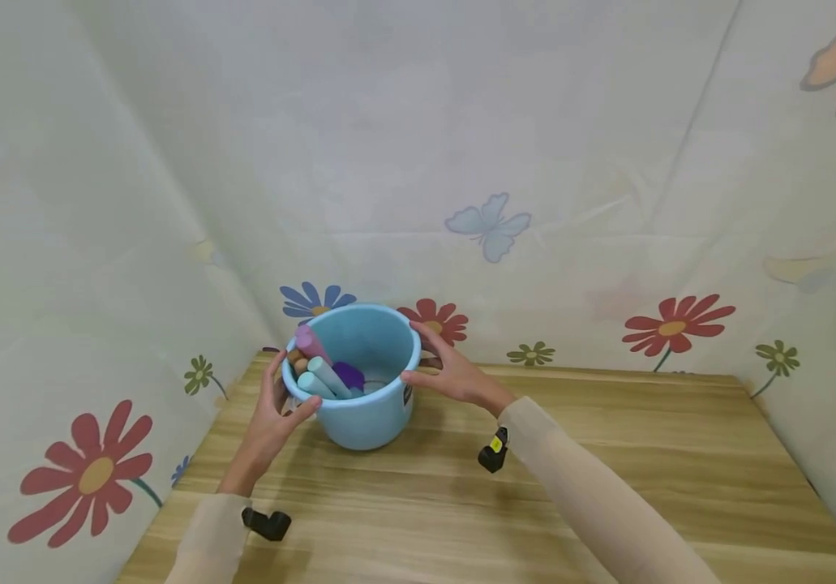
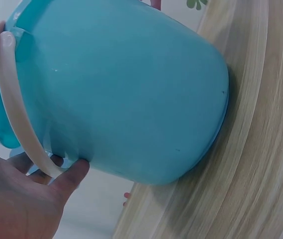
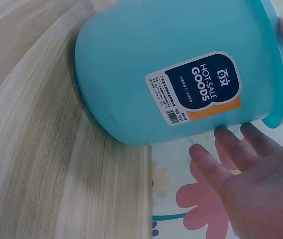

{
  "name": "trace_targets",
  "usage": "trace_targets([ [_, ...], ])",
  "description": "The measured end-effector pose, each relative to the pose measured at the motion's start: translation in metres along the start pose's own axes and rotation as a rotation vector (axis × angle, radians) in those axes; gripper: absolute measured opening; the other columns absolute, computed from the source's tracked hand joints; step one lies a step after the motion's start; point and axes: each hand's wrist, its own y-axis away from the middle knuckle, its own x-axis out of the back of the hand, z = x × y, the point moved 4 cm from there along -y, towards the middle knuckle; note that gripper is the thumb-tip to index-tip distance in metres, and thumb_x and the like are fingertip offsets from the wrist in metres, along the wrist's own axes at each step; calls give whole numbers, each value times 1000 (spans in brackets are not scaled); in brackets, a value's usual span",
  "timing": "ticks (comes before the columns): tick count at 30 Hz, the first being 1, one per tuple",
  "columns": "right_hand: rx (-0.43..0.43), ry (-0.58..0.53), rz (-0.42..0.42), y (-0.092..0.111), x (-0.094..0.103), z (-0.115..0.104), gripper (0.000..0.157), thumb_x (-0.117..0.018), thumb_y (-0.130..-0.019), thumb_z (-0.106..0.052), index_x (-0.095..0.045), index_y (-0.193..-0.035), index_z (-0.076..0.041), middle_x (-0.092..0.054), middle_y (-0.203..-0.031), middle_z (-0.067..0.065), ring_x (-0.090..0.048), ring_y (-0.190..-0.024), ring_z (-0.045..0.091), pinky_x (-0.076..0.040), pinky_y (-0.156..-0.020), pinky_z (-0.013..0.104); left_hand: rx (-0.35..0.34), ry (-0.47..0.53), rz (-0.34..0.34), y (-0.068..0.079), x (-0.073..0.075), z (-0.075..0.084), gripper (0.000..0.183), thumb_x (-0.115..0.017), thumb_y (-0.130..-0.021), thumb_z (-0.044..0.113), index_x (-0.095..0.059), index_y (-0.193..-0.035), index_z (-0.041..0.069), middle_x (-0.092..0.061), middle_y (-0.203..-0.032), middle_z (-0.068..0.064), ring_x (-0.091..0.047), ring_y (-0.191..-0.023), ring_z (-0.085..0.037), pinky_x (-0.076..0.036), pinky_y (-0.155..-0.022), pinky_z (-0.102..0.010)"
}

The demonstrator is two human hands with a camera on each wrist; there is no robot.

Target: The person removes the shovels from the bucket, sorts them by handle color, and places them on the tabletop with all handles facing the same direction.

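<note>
A light blue plastic bucket (image 1: 362, 426) stands on the wooden tabletop. Inside lean light blue rods (image 1: 328, 377), a pink-purple rod (image 1: 312, 344) and brown round-ended pieces (image 1: 302, 366); a dark purple item (image 1: 348, 375), its kind unclear, lies lower down. My left hand (image 1: 269, 422) grips the bucket's left side, thumb at the rim and fingers around the pale handle (image 2: 19, 109). On the opposite side, my right hand (image 1: 457, 377) touches the rim and wall with spread, fairly straight fingers. A printed label (image 3: 201, 87) shows on the wall near it.
The wooden table (image 1: 607, 454) extends to the right and toward me. Behind and beside it hangs a pale curtain (image 1: 388, 146) printed with flowers and butterflies. Black devices (image 1: 267, 525) are strapped at both wrists.
</note>
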Motion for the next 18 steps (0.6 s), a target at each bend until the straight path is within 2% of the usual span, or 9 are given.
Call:
trace_targets([
  [3, -2, 44, -6, -1, 2, -4, 95, -78, -93, -36, -18, -165, -24, -35, -163, 11, -46, -141, 37, -46, -108, 48, 5, -8, 0, -1, 0, 0, 97, -72, -97, 31, -2, -164, 36, -10, -171, -13, -9, -157, -38, -16, -110, -78],
  [7, 5, 117, -18, -1, 6, -12, 98, -80, -90, -38, -19, -165, -20, -39, -158, 12, -49, -137, 35, -46, -106, 56, 4, -13, 3, -1, 1, -2, 96, -71, -97, 33, -3, -164, 38, -10, -171, -13, -10, -156, -39, -18, -110, -78],
  [14, -36, 299, -3, -1, 19, -28, 99, -80, -87, -49, -22, -164, -26, -44, -157, 3, -49, -139, 29, -41, -108, 62, 5, -25, 5, -1, 1, -5, 97, -71, -97, 34, -1, -164, 38, -9, -171, -14, -10, -156, -40, -18, -109, -79],
  [18, -31, 342, -15, -1, 25, -42, 98, -80, -88, -46, -23, -164, -23, -42, -159, 8, -47, -141, 31, -40, -109, 62, -4, -28, 9, -1, 1, -3, 97, -71, -97, 34, -1, -164, 39, -10, -171, -15, -11, -156, -41, -18, -109, -79],
])
